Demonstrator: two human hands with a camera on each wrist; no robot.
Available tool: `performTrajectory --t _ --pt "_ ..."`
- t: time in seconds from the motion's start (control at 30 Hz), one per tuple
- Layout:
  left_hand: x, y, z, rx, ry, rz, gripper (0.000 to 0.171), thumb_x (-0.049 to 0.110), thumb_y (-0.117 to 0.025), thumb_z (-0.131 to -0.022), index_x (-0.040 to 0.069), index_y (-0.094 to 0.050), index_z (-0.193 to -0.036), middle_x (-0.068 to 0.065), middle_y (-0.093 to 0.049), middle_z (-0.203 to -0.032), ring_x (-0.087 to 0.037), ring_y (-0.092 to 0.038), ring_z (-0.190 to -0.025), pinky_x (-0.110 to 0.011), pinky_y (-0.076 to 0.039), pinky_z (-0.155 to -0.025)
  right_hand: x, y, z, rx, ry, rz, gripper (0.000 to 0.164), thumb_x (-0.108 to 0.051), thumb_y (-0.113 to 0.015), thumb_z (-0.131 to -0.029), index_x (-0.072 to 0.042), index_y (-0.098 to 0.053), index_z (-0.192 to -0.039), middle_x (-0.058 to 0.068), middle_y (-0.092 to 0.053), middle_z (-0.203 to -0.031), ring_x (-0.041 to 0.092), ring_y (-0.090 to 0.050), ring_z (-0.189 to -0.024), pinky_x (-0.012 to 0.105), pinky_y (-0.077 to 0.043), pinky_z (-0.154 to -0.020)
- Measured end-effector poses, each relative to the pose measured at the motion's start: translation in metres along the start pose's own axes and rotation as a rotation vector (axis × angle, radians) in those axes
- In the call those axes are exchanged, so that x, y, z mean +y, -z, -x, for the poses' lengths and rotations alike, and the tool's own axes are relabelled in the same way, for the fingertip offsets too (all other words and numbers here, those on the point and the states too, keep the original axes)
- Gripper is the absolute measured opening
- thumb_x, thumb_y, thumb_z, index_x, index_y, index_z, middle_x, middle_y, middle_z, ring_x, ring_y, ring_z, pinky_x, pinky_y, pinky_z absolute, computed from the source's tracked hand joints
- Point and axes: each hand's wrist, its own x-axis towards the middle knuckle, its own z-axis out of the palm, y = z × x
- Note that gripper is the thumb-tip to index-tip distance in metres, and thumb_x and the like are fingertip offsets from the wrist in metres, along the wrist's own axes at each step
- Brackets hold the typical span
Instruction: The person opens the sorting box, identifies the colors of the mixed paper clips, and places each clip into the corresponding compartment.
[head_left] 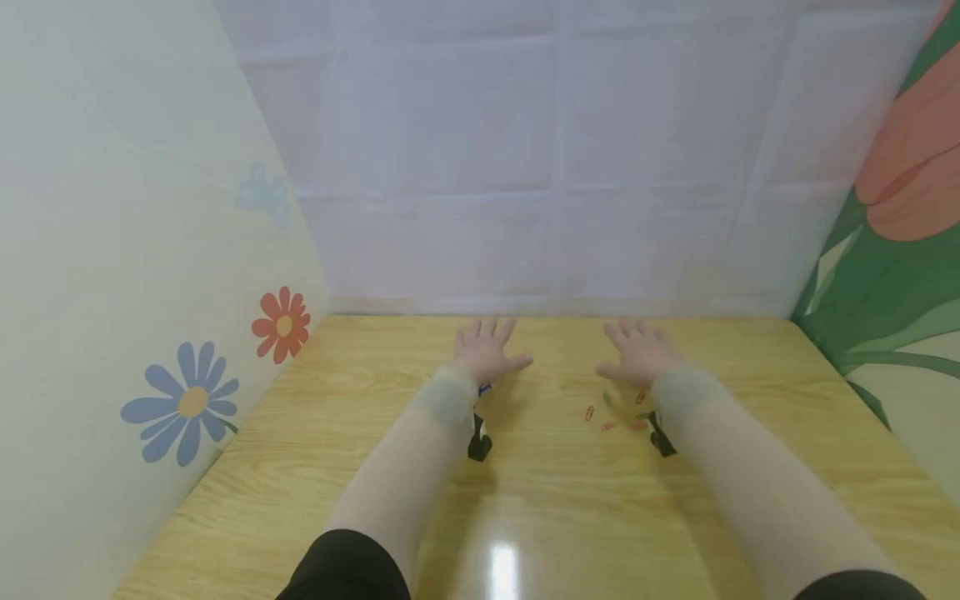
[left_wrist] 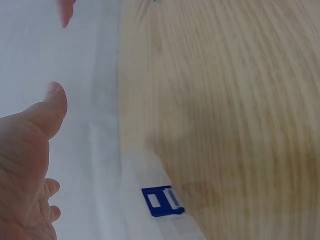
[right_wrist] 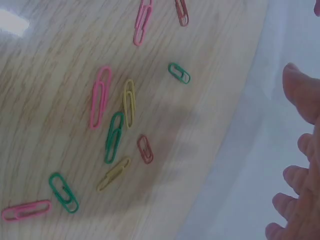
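Both hands are held out over the far part of the table with fingers spread and nothing in them. Beneath my left hand lies a whitish, see-through sheet bearing a dark blue rectangular piece; most of it is hidden in the head view. Several paper clips lie scattered near my right hand. In the right wrist view they include a pink paper clip, a yellow paper clip, a green paper clip and a small red paper clip.
The wood-grain table meets a white cloth backdrop at its far edge. A flower-printed panel stands on the left, and a panel with a large floral print on the right. Black pieces hang at the wrists.
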Motion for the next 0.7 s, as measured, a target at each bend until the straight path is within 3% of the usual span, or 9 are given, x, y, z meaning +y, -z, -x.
performTrajectory --t 0.17,0.47,0.7 --pt "-0.009 -0.01 0.005 0.006 0.013 0.05 0.083 0.064 -0.048 -0.09 0.026 -0.014 -0.155 -0.01 -0.014 -0.16 -0.037 -0.009 -0.145 -0.059 -0.005 -0.113 -0.004 -0.005 -0.001 0.027 0.019 -0.028 0.084 -0.051 -0.054 -0.093 -0.005 -0.017 -0.153 0.025 -0.013 -0.156 0.048 -0.012 -0.141 0.062 -0.006 -0.111" --pt "-0.021 -0.016 0.017 0.053 0.019 0.099 0.079 0.057 -0.053 -0.092 0.015 -0.025 -0.153 -0.013 -0.027 -0.156 -0.035 -0.02 -0.143 -0.054 -0.012 -0.115 -0.016 -0.017 -0.004 0.068 0.064 -0.101 0.076 -0.04 -0.061 -0.092 -0.004 -0.028 -0.15 0.025 -0.03 -0.151 0.044 -0.03 -0.136 0.058 -0.023 -0.11" --pt "-0.038 -0.026 0.021 0.095 0.046 0.093 0.08 0.06 -0.055 -0.089 0.011 -0.035 -0.149 -0.013 -0.035 -0.152 -0.034 -0.029 -0.139 -0.054 -0.021 -0.112 -0.025 -0.025 -0.008 0.081 0.093 -0.129 0.073 -0.039 -0.062 -0.092 -0.005 -0.031 -0.149 0.023 -0.032 -0.151 0.042 -0.032 -0.136 0.057 -0.025 -0.109"
